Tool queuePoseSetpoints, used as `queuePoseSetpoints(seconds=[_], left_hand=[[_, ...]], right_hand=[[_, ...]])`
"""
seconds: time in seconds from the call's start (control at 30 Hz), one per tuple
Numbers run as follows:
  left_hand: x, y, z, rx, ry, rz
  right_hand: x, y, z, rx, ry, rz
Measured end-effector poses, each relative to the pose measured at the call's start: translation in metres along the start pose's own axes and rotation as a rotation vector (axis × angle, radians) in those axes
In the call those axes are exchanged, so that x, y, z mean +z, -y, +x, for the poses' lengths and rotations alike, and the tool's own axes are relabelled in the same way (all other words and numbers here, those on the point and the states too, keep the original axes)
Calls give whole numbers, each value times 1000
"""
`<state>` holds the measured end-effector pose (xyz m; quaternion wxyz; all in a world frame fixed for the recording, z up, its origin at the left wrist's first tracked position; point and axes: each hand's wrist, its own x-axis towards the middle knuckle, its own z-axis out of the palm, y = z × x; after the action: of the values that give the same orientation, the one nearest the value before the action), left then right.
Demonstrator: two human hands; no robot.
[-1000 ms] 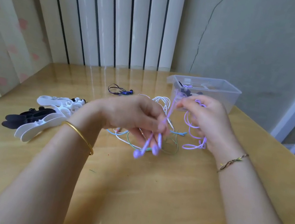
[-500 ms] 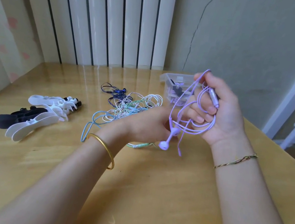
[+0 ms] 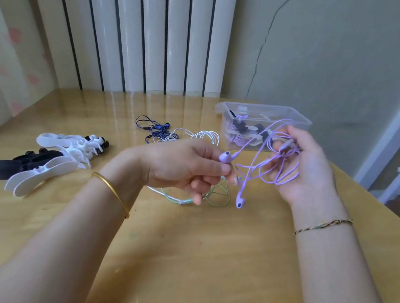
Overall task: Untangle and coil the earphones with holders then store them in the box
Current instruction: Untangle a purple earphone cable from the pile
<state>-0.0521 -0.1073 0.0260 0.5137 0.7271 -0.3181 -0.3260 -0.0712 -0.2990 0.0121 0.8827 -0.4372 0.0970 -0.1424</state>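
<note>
Purple earphones [image 3: 265, 168] stretch between both hands above the wooden table [image 3: 175, 254]. My left hand [image 3: 185, 167] pinches one purple earbud between thumb and fingers; the second earbud dangles below on its wire. My right hand [image 3: 302, 169] grips the bunched purple cable and its inline remote. A tangle of white, green and blue earphones [image 3: 185, 138] lies on the table behind my left hand. The clear plastic box [image 3: 298, 120] stands at the back right with coiled earphones on holders inside. White and black holders [image 3: 39, 163] lie at the left.
White vertical blinds and a cracked wall rise behind the table. The table's right edge runs diagonally past my right forearm, with a white shelf frame and a blue bin beyond it.
My left hand has taken one earbud and pulled it leftward away from the right hand, spreading the cable. My right hand has lowered slightly with the bunch.
</note>
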Motion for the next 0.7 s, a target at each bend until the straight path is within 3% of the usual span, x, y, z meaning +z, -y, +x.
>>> queuePoseSetpoints(seconds=[0.33, 0.7], left_hand=[[13, 6, 15, 87, -232, 166], [19, 6, 16, 36, 12, -102]], right_hand=[[14, 4, -11, 138, 145, 300], [16, 1, -11, 107, 76, 519]])
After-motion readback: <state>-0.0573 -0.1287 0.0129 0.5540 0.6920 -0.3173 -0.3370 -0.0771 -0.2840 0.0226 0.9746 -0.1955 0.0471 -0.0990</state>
